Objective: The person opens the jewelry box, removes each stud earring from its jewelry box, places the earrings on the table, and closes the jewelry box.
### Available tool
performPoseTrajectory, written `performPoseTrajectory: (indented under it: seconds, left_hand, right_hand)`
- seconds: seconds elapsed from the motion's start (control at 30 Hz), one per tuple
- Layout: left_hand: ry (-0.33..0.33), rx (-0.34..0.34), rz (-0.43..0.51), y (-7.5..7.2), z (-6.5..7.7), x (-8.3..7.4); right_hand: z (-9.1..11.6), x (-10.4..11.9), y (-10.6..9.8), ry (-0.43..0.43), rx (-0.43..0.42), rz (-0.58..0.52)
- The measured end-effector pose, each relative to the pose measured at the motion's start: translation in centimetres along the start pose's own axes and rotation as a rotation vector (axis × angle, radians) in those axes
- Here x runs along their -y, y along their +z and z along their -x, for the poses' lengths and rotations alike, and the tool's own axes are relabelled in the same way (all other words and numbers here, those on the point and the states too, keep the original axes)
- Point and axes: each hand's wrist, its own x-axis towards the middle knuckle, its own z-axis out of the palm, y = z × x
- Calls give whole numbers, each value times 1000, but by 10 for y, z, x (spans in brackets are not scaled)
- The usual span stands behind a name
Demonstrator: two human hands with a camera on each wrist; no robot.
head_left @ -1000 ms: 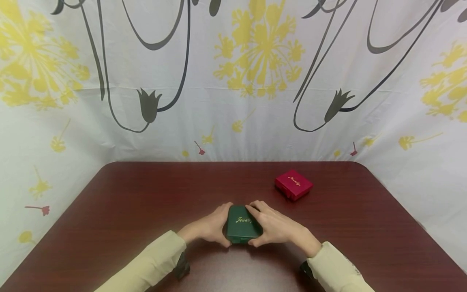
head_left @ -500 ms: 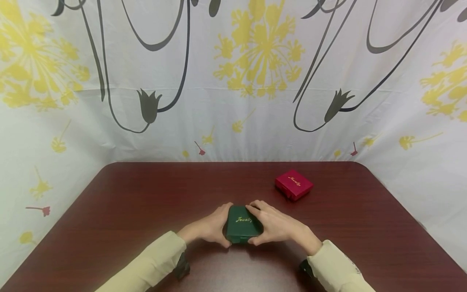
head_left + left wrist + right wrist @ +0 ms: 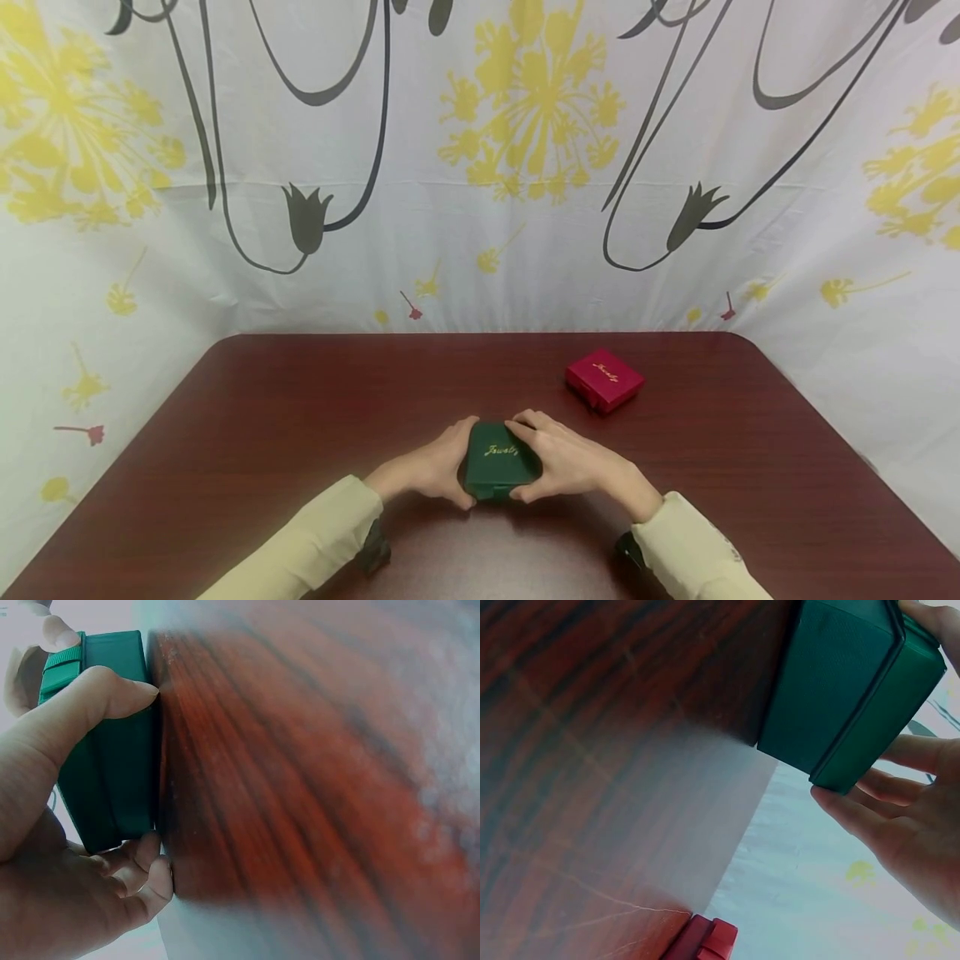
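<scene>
A green jewelry box (image 3: 501, 471) with gold "Jewelry" lettering sits closed on the table near its middle. My left hand (image 3: 438, 463) grips its left side, thumb by the front corner and fingers toward the back. From the right, my right hand (image 3: 567, 460) holds the opposite side, its fingers covering the far right corner of the lid. In the left wrist view, the left thumb (image 3: 97, 694) lies along the side of the box, close to the tabletop. The right wrist view shows the right fingertips at the lid's far edge, with the seam under the lid (image 3: 855, 712) closed.
A red jewelry box (image 3: 604, 381) with similar gold lettering lies closed farther back on the right, set at an angle. The dark reddish wood table (image 3: 337, 392) ends at a white floral curtain (image 3: 360, 283) behind and along both sides.
</scene>
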Motion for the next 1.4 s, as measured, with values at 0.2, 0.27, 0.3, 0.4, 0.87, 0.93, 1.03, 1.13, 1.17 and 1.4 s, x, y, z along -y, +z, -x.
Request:
performPoseTrajectory:
  seconds: [0.2, 0.27, 0.3, 0.4, 0.87, 0.93, 1.03, 1.13, 1.17, 1.4]
  left_hand:
    - [1, 0, 11, -1, 0, 0]
    - [-1, 0, 13, -1, 0, 0]
    - [-3, 0, 14, -1, 0, -1]
    - [-10, 0, 18, -1, -1, -1]
    - [1, -30, 46, -1, -2, 2]
    - [2, -32, 51, -1, -2, 3]
    - [17, -38, 57, 0, -2, 4]
    - [51, -48, 51, 0, -1, 5]
    - [61, -50, 49, 0, -1, 5]
    - [38, -35, 48, 0, 1, 4]
  right_hand:
    - [-1, -1, -2, -2, 1, -6]
    - [-1, -2, -2, -6, -4, -2]
    - [-1, -2, -2, -8, -8, -2]
    - [0, -1, -3, -12, -20, 4]
    - [1, -1, -2, -39, -73, 21]
    - [2, -1, -2, -47, -80, 21]
    - [3, -1, -3, -46, -88, 8]
    - [5, -1, -6, -37, -99, -10]
    - [5, -1, -7, -36, -103, -16]
    - [8, -5, -11, -39, -132, -20]
